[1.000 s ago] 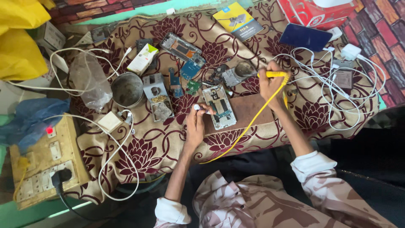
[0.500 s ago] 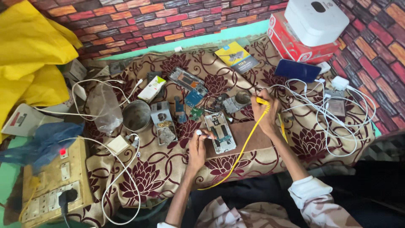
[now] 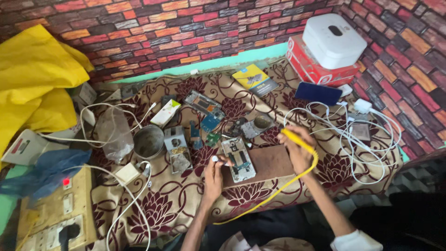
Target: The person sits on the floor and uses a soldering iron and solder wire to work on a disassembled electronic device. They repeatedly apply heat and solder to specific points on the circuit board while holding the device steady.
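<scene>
An opened phone body (image 3: 238,159) lies on a brown wooden block (image 3: 274,162) on the patterned cloth. My left hand (image 3: 213,179) rests at the phone's left edge, fingertips pinching a small white piece (image 3: 215,158). My right hand (image 3: 297,151) grips a yellow-handled soldering tool (image 3: 292,137); its yellow cable (image 3: 278,188) runs down toward me. The tool's tip is hidden behind the hand, near the block's right end.
Loose circuit boards (image 3: 204,106), a metal cup (image 3: 148,142), a clear bag (image 3: 114,132) and white cables (image 3: 353,139) crowd the cloth. A wooden switchboard (image 3: 60,214) sits lower left, red and white boxes (image 3: 325,51) at back right, yellow cloth (image 3: 37,83) at left.
The view tilted up, showing more brick wall. My right hand with the soldering tool came down from the parts at the back to the block's right end. The left hand stayed by the phone.
</scene>
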